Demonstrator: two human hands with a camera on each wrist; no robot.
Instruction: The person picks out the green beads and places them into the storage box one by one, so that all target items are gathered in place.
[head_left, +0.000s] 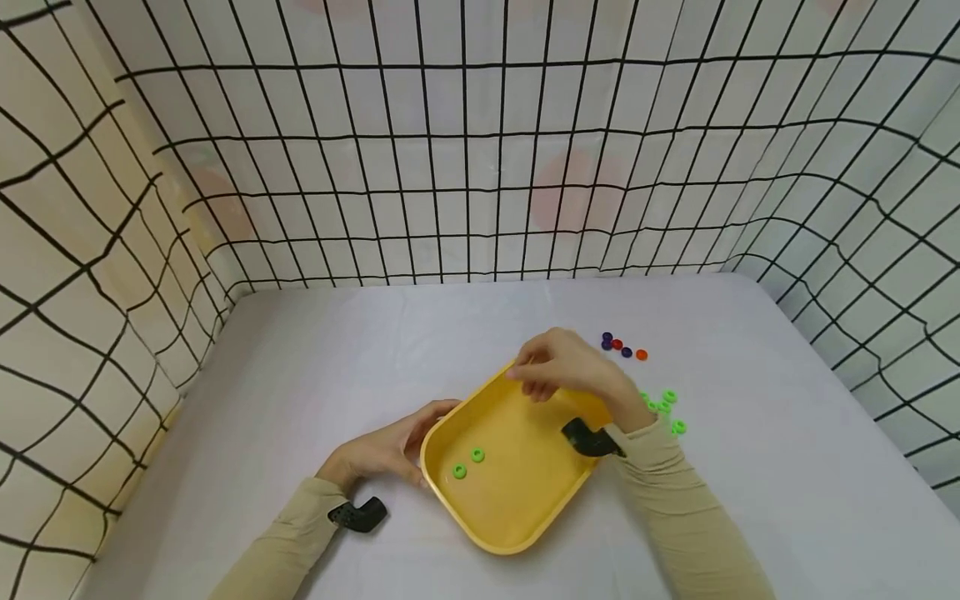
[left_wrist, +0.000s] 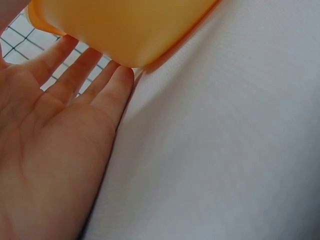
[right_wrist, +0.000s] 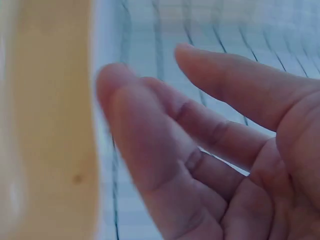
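A yellow tray [head_left: 517,483] with rounded corners lies at an angle on the table, with two green rings [head_left: 477,455] in its left part. My left hand [head_left: 386,450] holds the tray's left corner, thumb and fingers on either side of it. In the left wrist view, its fingertips touch the tray's outer wall [left_wrist: 130,30]. My right hand [head_left: 566,367] is over the tray's far part. In the right wrist view, its thumb stands apart from its loosely bent fingers [right_wrist: 150,145], with nothing between them.
More green rings [head_left: 670,397] lie right of the tray, partly behind the right wrist. Beyond them are several small purple and red or orange pieces [head_left: 641,355]. A black wire grid [head_left: 465,192] borders the white-covered table [head_left: 337,333] at the back and sides.
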